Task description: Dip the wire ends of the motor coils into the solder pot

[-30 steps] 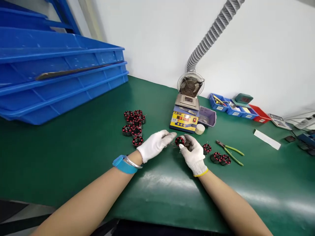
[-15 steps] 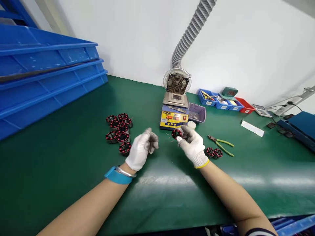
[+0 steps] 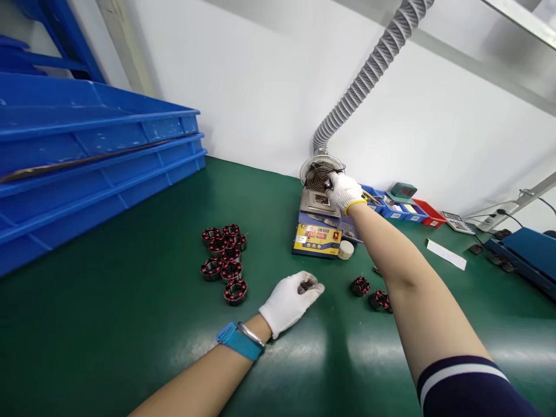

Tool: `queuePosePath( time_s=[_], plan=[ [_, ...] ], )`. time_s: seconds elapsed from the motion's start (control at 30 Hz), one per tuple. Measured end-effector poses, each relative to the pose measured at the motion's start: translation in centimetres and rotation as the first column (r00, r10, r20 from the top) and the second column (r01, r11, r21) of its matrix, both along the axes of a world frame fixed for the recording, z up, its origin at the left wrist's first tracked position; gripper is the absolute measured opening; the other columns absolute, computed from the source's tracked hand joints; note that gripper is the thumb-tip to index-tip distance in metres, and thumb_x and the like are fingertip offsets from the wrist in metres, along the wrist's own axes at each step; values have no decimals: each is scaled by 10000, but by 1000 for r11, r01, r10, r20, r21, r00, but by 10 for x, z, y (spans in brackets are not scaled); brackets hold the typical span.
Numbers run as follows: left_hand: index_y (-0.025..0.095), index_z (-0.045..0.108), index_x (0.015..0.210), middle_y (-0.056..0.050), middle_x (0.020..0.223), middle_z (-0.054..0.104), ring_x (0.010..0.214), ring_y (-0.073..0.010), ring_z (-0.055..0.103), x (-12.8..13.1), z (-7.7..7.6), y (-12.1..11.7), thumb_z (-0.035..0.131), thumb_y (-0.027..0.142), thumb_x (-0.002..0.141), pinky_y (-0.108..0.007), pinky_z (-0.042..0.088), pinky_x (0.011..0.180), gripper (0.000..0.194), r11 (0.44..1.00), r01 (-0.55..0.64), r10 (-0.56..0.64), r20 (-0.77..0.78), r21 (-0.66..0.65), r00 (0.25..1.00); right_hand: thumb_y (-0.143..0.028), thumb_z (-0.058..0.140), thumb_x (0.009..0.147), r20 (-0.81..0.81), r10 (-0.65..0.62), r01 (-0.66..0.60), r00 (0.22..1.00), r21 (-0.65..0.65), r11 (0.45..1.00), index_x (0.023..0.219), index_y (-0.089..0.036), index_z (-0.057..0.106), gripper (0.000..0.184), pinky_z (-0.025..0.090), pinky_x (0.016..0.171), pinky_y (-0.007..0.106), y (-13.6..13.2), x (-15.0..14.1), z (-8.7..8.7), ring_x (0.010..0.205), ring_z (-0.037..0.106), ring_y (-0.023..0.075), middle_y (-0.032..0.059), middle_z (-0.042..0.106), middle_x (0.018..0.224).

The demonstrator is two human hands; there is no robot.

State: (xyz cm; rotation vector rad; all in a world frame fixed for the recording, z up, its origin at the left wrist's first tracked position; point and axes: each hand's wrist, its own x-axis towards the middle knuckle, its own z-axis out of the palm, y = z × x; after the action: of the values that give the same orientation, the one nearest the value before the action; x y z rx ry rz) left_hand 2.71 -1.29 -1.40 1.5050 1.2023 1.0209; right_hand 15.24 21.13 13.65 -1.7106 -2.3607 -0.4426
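Note:
My right hand (image 3: 343,191), in a white glove, reaches over the solder pot (image 3: 319,226) in front of the fan guard. Its fingers are closed on a small dark motor stator (image 3: 328,184), mostly hidden by the glove. Nearer to me, my left hand (image 3: 292,301), also gloved, hovers low over the green table with thumb and fingertips pinched together; whether anything is between them cannot be seen. To its left sits a group of several black stators with red windings (image 3: 235,292). A separate stator (image 3: 359,286) stands right of the left hand, with another (image 3: 379,300) partly behind my forearm.
Stacked blue crates (image 3: 99,168) fill the left side. A grey duct hose (image 3: 369,69) rises from the exhaust hood behind the pot. Beside the pot is a round white pad (image 3: 346,249). Further right stand a red bin (image 3: 430,213), a digital clock (image 3: 403,190) and a white strip (image 3: 446,255).
My right hand has carried the stator forward from in front of the solder pot to above it. My left hand has moved right and closed into a pinch. The head view has shifted.

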Motion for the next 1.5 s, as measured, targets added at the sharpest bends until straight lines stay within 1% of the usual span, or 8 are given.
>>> queuePosePath(
  time_s=[0.23, 0.57, 0.8, 0.93, 1.07, 1.27, 1.4, 1.5],
  plan=[
    [173, 633, 961, -56, 916, 703, 831, -185, 647, 1, -3, 2, 575, 446, 810, -302, 504, 784, 317, 1000, -6, 6, -9, -17, 1000, -300, 548, 819, 153, -28, 41, 988, -80, 996, 1279, -227, 486, 470, 470, 843, 483, 12, -14, -6, 1076, 549, 333, 149, 530, 1201],
    [165, 628, 989, -65, 935, 706, 846, -191, 656, 1, -3, 1, 570, 423, 809, -309, 513, 796, 320, 1000, -6, 6, -11, -17, 1000, -311, 580, 795, 129, -33, 41, 991, -58, 997, 1213, -209, 544, 432, 483, 833, 460, 9, -15, -8, 1037, 581, 326, 144, 569, 1168],
    [127, 590, 1152, -83, 949, 695, 819, -169, 640, 1, -11, 6, 580, 380, 822, -305, 511, 789, 416, 998, -62, 64, 154, -23, 986, -384, 589, 763, -212, -14, 9, 977, -24, 1000, 1188, -269, 591, 440, 496, 830, 400, -21, -10, 6, 1011, 611, 282, 53, 657, 1086],
    [116, 502, 1287, -103, 1042, 678, 815, -146, 638, 2, -13, 11, 584, 349, 830, -288, 518, 793, 519, 973, -232, 218, 298, 14, 929, -417, 605, 747, -469, 55, -130, 881, -130, 983, 1197, -283, 605, 469, 495, 862, 355, -62, -10, -10, 999, 627, 227, 3, 680, 1073],
    [151, 412, 1384, -122, 1165, 653, 917, -181, 655, -1, -14, 11, 562, 353, 853, -315, 517, 867, 587, 911, -399, 359, 282, 102, 890, -460, 625, 738, -635, -19, -253, 772, -333, 908, 1297, -270, 536, 597, 496, 899, 380, -115, -18, -47, 963, 644, 220, 13, 687, 1056],
    [109, 361, 1416, -164, 1335, 545, 1205, -250, 544, -8, -18, 8, 456, 360, 896, -369, 426, 1027, 584, 883, -405, 373, 169, 238, 912, -395, 658, 730, -695, -47, -376, 717, -443, 814, 1339, -237, 485, 652, 443, 999, 399, -171, -23, -86, 1157, 561, 264, 49, 612, 1235],
    [73, 385, 1395, -170, 1408, 469, 1303, -247, 446, -8, -18, 10, 400, 355, 917, -366, 348, 1095, 555, 887, -399, 371, 155, 232, 915, -493, 553, 831, -806, -218, -605, 550, -565, 561, 1214, -212, 548, 475, 557, 798, 368, -171, -9, -82, 879, 682, 226, 64, 704, 977],
    [107, 434, 1365, -135, 1347, 540, 1280, -226, 472, -7, -17, 9, 382, 335, 928, -340, 351, 1089, 495, 908, -322, 295, 135, 267, 946, -444, 559, 846, -737, -355, -578, 575, -673, 462, 998, -180, 609, 309, 574, 630, 292, -162, -2, -72, 664, 689, 181, 52, 705, 732]
  ],
)
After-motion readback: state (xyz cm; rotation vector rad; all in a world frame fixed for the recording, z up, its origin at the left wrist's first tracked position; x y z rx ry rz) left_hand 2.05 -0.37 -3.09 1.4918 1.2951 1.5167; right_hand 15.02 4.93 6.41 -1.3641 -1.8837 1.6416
